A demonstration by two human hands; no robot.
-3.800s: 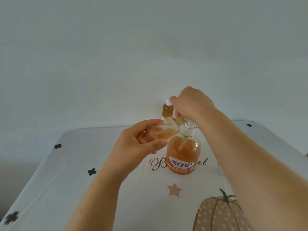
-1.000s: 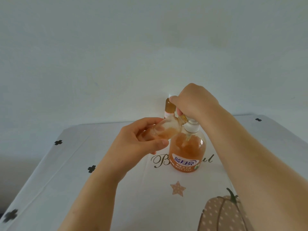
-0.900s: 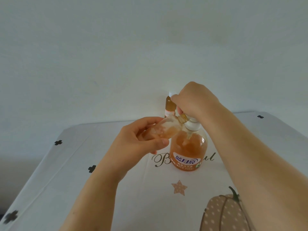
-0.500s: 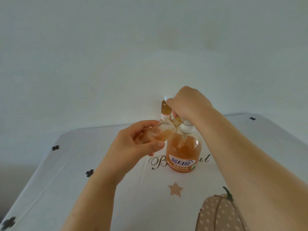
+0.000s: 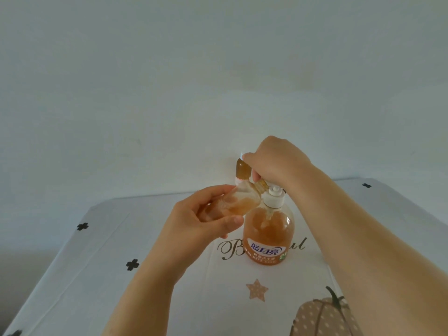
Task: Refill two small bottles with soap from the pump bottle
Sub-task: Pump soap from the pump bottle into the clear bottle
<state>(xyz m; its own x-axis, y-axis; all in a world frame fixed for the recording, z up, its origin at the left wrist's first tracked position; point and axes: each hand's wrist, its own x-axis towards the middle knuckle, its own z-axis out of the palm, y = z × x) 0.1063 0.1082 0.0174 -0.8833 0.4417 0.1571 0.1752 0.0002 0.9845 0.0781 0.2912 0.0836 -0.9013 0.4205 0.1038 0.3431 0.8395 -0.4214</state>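
Held tilted above the middle of the white printed tablecloth [image 5: 121,238]: small clear plastic bottle [image 5: 238,202], partly filled with amber soap, mouth at the spout of the round orange pump bottle [image 5: 268,234]. The left hand [image 5: 201,224] grasped it. The right hand [image 5: 276,161] gripped the pump head. Nothing had shifted in half a second, so filling was probably unfinished. A capped small amber bottle [image 5: 243,169] stood near the far edge.

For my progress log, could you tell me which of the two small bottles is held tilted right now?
The partly filled bottle in the left hand, its mouth at the top of the pump bottle; the other bottle stands upright behind.
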